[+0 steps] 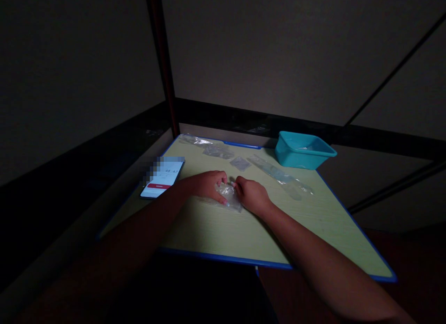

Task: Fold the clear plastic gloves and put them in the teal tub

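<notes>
A crinkled clear plastic bag (228, 192) lies on the pale tabletop between my two hands. My left hand (211, 185) curves over its left part, with thumb and fingertips on either side of the bunched film. At the bag's upper right edge, my right hand (251, 194) is closed in a pinch on the plastic. The palm side of the right hand is hidden. Beyond them lie a small flat clear packet (240, 163) and a long clear plastic sleeve (273, 170); what is inside them is too dim to make out.
A turquoise plastic basin (302, 153) stands at the back right of the blue-edged table (216, 235). More clear plastic bags (218, 151) lie along the far edge. To the left is a phone (163, 177) with a lit screen. Dark walls close in behind and on the left.
</notes>
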The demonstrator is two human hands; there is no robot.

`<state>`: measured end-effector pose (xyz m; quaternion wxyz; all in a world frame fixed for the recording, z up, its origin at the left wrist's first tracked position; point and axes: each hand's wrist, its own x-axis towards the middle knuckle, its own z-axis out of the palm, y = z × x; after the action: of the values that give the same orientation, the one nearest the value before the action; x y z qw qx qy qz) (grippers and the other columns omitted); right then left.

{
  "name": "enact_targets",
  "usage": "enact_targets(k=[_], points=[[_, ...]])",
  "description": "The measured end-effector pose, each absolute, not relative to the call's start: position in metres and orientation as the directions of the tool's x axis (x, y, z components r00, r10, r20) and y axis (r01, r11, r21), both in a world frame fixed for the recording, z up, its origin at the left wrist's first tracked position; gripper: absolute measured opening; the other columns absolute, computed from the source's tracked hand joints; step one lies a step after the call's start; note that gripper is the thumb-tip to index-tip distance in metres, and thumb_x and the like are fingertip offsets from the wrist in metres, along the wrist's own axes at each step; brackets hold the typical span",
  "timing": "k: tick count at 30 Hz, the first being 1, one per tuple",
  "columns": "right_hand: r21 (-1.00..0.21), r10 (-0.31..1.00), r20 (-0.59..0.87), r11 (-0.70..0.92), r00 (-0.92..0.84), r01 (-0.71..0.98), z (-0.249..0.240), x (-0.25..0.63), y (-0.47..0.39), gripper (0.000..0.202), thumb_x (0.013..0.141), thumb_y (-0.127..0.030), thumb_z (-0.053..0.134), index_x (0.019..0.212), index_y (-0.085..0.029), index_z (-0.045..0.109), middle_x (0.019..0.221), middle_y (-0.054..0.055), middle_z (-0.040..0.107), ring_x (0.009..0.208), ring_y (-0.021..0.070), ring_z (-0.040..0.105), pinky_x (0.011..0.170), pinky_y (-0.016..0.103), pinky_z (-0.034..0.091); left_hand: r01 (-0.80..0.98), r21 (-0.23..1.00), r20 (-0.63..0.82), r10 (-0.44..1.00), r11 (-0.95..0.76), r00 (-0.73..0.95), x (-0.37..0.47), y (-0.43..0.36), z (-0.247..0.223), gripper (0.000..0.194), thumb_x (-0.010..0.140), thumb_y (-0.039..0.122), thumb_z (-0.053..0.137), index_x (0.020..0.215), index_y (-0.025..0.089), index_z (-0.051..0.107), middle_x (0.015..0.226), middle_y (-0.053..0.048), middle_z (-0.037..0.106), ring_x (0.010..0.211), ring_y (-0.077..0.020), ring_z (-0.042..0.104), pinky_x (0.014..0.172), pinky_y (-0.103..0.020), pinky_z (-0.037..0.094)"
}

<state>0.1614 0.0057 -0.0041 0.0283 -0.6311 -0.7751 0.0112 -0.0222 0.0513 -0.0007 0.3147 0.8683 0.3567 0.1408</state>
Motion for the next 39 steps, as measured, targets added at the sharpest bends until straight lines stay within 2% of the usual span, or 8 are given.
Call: enact_targets(k=[3, 8, 12, 15, 19, 27, 35, 39], points=[[-0.047, 0.975, 0.038, 0.222, -0.221, 0.974, -0.004, 0.163, 0.006, 0.029, 0.094, -0.039, 0.034, 0.099, -0.023, 0.057, 0.087, 0.007, 0.070, 0.076, 0.0227, 0.065, 0.053, 0.027, 0.031, 0.555, 0.512, 0.058, 0.671, -0.656, 0.739, -0.021, 0.048, -0.001, 0.062, 0.052, 0.036, 0.082, 0.102, 0.015, 0.054, 0.099, -0.005, 0.057, 0.090, -0.0212, 0.052, 0.076, -0.028, 0.041], [-0.028, 0.965, 0.045, 0.258, -0.257, 0.966, -0.003, 0.161, 0.003, 0.024, 0.092, -0.040, 0.039, 0.102, -0.023, 0.053, 0.088, 0.006, 0.070, 0.076, 0.0233, 0.065, 0.053, 0.027, 0.034, 0.579, 0.476, 0.043, 0.674, -0.663, 0.737, -0.021, 0.053, -0.003, 0.058, 0.053, 0.039, 0.081, 0.099, 0.016, 0.053, 0.095, -0.005, 0.058, 0.089, -0.0220, 0.055, 0.075, -0.029, 0.043], [0.004, 0.954, 0.053, 0.294, -0.294, 0.956, -0.004, 0.157, -0.002, 0.025, 0.091, -0.039, 0.039, 0.108, -0.023, 0.049, 0.091, 0.007, 0.069, 0.075, 0.0235, 0.066, 0.056, 0.028, 0.039, 0.610, 0.364, 0.267, 0.706, -0.704, 0.656, -0.018, 0.049, 0.001, 0.049, 0.071, 0.052, 0.067, 0.101, 0.016, 0.055, 0.100, -0.009, 0.059, 0.099, -0.0254, 0.054, 0.084, -0.036, 0.043], [0.005, 0.948, 0.054, 0.313, -0.313, 0.950, -0.005, 0.156, -0.003, 0.030, 0.091, -0.038, 0.037, 0.115, -0.022, 0.047, 0.094, 0.008, 0.068, 0.078, 0.0248, 0.066, 0.058, 0.030, 0.042, 0.668, 0.227, 0.375, 0.696, -0.709, 0.612, -0.008, 0.032, 0.003, 0.062, 0.081, 0.057, 0.052, 0.125, 0.013, 0.047, 0.128, -0.016, 0.051, 0.122, -0.0299, 0.043, 0.100, -0.045, 0.033], [-0.012, 0.949, 0.011, 0.315, -0.315, 0.949, -0.007, 0.157, 0.000, 0.037, 0.090, -0.037, 0.039, 0.121, -0.019, 0.045, 0.106, 0.012, 0.065, 0.079, 0.0247, 0.066, 0.059, 0.030, 0.044, 0.648, 0.119, 0.299, 0.650, -0.752, 0.699, 0.008, 0.006, 0.001, 0.081, 0.086, 0.065, 0.036, 0.145, 0.012, 0.022, 0.151, -0.017, 0.025, 0.140, -0.0287, 0.018, 0.112, -0.051, 0.011], [-0.087, 0.933, 0.016, 0.359, -0.359, 0.929, -0.001, 0.163, -0.003, 0.039, 0.084, -0.034, 0.047, 0.121, -0.021, 0.046, 0.105, 0.010, 0.064, 0.083, 0.0234, 0.065, 0.060, 0.028, 0.042, 0.805, 0.106, 0.122, 0.811, -0.583, 0.571, 0.010, 0.003, -0.013, 0.085, 0.087, 0.065, 0.030, 0.147, 0.007, 0.014, 0.152, -0.017, 0.016, 0.142, -0.0279, 0.013, 0.111, -0.052, 0.014], [-0.478, 0.947, 0.139, 0.319, -0.289, 0.818, 0.001, 0.185, 0.011, 0.022, 0.085, -0.015, 0.042, 0.099, -0.017, 0.058, 0.086, 0.005, 0.066, 0.077, 0.0160, 0.059, 0.068, 0.024, 0.041, 0.796, 0.143, -0.039, 0.801, -0.588, 0.598, 0.006, 0.006, -0.022, 0.072, 0.091, 0.056, 0.030, 0.148, 0.015, 0.015, 0.153, -0.011, 0.011, 0.142, -0.0269, 0.011, 0.111, -0.055, 0.011], [-0.765, 0.977, 0.116, 0.202, -0.177, 0.612, 0.000, 0.192, 0.020, 0.019, 0.089, -0.022, 0.037, 0.095, -0.017, 0.055, 0.070, -0.001, 0.058, 0.056, 0.0118, 0.055, 0.053, 0.022, 0.042, 0.801, 0.150, -0.049, 0.805, -0.579, 0.591, 0.007, 0.006, -0.021, 0.075, 0.089, 0.057, 0.032, 0.148, 0.014, 0.015, 0.153, -0.013, 0.010, 0.142, -0.0276, 0.010, 0.111, -0.056, 0.010]])
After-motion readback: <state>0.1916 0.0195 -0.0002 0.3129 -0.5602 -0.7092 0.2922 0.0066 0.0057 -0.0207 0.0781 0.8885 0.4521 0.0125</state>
